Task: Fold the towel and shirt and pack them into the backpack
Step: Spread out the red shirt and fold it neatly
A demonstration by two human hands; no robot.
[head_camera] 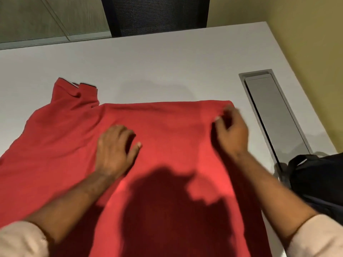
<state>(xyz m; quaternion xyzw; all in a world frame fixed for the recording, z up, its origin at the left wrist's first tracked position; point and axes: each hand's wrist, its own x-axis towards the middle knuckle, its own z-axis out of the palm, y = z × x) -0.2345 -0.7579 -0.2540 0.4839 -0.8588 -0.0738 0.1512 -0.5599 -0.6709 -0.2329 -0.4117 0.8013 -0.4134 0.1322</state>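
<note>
I find the red polo shirt [163,164] spread on the white table [167,62], its collar [78,89] lying toward the far left and a straight folded edge running along the far side from the collar to the right corner. My left hand [115,149] lies flat on the middle of the cloth, fingers slightly spread and pressing down; I judge it is placed there to pin the layers so the fold does not slide. My right hand [230,132] sits at the far right corner with its fingers curled over the fabric; motion blur prevents me from confirming whether they pinch the corner or only drag across it, but the position suits squaring or smoothing that fold. The black backpack [315,182] stands at the right edge of the table, just beside the shirt and partly over the near end of the metal cable hatch [272,112], handy for packing. No towel is visible. A dark mesh chair [157,15] stands beyond the table. In my judgement the shirt fold is under way and packing has not begun.
</note>
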